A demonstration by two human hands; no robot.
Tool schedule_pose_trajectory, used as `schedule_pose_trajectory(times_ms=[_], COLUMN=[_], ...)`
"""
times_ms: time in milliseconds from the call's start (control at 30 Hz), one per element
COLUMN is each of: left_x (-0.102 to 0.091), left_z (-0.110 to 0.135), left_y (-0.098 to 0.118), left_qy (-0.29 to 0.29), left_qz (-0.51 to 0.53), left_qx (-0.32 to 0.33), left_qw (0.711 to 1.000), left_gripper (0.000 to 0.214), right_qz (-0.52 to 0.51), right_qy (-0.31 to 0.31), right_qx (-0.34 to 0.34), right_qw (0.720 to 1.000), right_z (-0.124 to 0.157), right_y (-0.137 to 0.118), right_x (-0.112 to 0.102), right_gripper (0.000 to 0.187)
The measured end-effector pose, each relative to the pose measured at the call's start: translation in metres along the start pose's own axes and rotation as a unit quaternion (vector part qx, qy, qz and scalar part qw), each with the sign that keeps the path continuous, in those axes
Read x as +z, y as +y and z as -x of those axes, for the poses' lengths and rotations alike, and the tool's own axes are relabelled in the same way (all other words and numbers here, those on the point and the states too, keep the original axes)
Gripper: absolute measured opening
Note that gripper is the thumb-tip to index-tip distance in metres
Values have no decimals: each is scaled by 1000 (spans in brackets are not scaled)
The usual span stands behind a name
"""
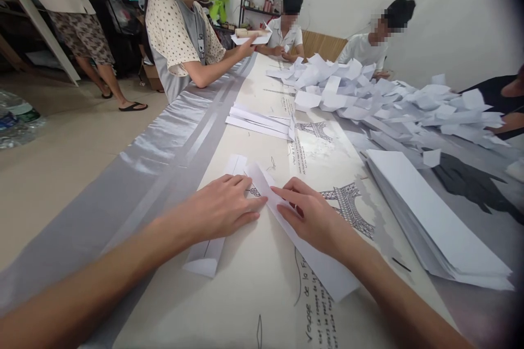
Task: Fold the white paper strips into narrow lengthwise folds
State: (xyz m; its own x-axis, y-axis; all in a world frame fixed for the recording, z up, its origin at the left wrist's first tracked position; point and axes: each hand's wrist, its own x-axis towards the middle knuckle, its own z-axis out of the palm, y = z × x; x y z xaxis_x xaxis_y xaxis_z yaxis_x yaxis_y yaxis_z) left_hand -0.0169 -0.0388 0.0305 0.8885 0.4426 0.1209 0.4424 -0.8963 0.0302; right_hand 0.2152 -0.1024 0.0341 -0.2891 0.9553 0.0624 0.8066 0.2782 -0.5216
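Lying palm-down, fingers spread, the left hand (229, 204) partly covers a folded strip (207, 257), while the right hand (309, 215), fingers parted, touches a paper sheet (327, 270).

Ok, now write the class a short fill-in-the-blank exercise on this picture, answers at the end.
1. The left hand lies across a strip of white ___.
2. The large printed lettering begins with the word "___", before "de la".
3. The neat stack lies to the ___ of the right hand.

Missing words: paper; Voyage; right.
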Motion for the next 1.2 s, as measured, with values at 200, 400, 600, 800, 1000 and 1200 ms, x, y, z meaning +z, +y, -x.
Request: schedule_pose_trajectory(times_ms=[200, 400, 600, 800, 1000, 1200], left_x=[4, 6, 2, -3, -3, -6], left_z=[-1, 0, -2, -2, -1, -1], left_y=[7, 5, 4, -2, -13, -11], left_qy=[1, 15, 6, -5, -4, 9], left_qz=[-36, -13, -19, -4, -12, -12], left_qx=[-10, 4, 20, 23, 57, 54], left_qw=[999, 1000, 1000, 1000, 998, 998], left_gripper=[35, 29, 28, 34, 38, 36], right_qz=[-76, -118, -59, -13, 25, 30], right_qy=[-11, -89, -83, -54, -61, -75], right_qx=[7, -66, -170, -186, -189, -198], right_qw=[997, 987, 980, 981, 980, 977], right_z=[1, -1, -1, 0, 0, -2], right_y=[-3, 7, 32, 36, 36, 40], right_x=[-9, -12, 5, 5, 2, 1], right_gripper=[37, 42, 57, 59, 57, 60])
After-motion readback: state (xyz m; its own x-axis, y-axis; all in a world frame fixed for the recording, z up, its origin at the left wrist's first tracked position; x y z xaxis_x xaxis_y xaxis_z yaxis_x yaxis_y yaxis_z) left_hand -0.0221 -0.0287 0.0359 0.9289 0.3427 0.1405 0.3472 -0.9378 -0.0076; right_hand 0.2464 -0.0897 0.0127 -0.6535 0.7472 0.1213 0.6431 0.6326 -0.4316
